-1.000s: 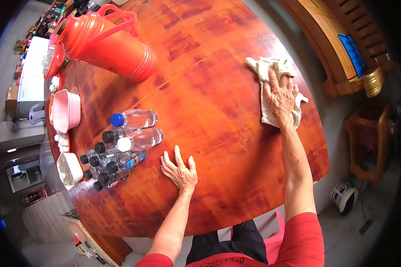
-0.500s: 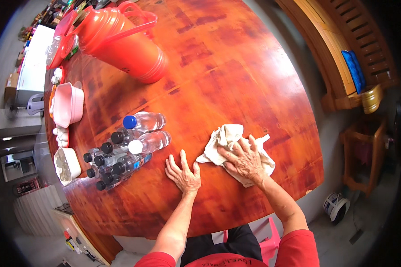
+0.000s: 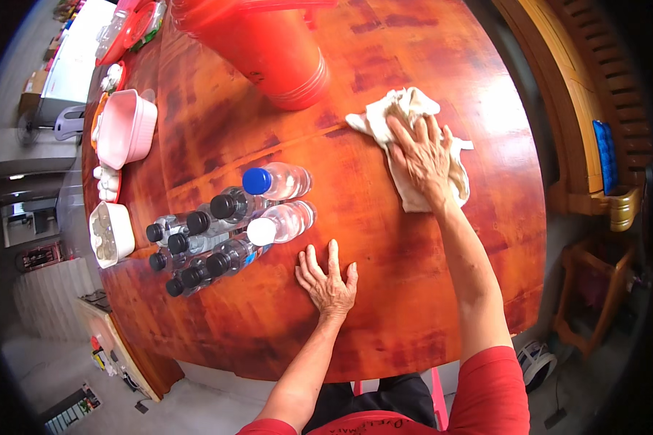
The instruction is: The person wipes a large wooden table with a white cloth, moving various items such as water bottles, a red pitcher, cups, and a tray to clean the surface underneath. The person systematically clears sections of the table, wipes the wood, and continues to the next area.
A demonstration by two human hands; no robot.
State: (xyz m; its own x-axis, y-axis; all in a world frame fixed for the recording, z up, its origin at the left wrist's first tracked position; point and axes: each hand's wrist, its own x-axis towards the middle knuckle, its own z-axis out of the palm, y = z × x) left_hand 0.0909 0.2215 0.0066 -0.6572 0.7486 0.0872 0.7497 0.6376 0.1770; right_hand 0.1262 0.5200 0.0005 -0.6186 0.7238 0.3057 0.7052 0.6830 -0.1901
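A crumpled white cloth [image 3: 412, 105] lies on the glossy reddish-brown wooden table [image 3: 239, 333]. My right hand [image 3: 422, 154] rests flat on it, fingers spread and pointing away from me, arm stretched forward. My left hand [image 3: 328, 285] is spread with its fingers on the bare wood, holding nothing. Just beyond and left of that hand, several clear plastic bottles stand in a tight cluster. Most have black caps; one has a blue cap [image 3: 257, 181] and another a white cap [image 3: 261, 231].
A big red vacuum flask [image 3: 279, 58] stands at the far side. Along the left edge are a pink basket [image 3: 128, 130], a white tub [image 3: 114, 233] and eggs [image 3: 107, 183]. Wooden furniture [image 3: 551, 87] with a blue cushion [image 3: 604, 156] stands right of the table.
My right hand has pushed the cloth away from me across the table. My left hand stays near the bottles. The view has shifted, so the flask now runs out of the top edge.
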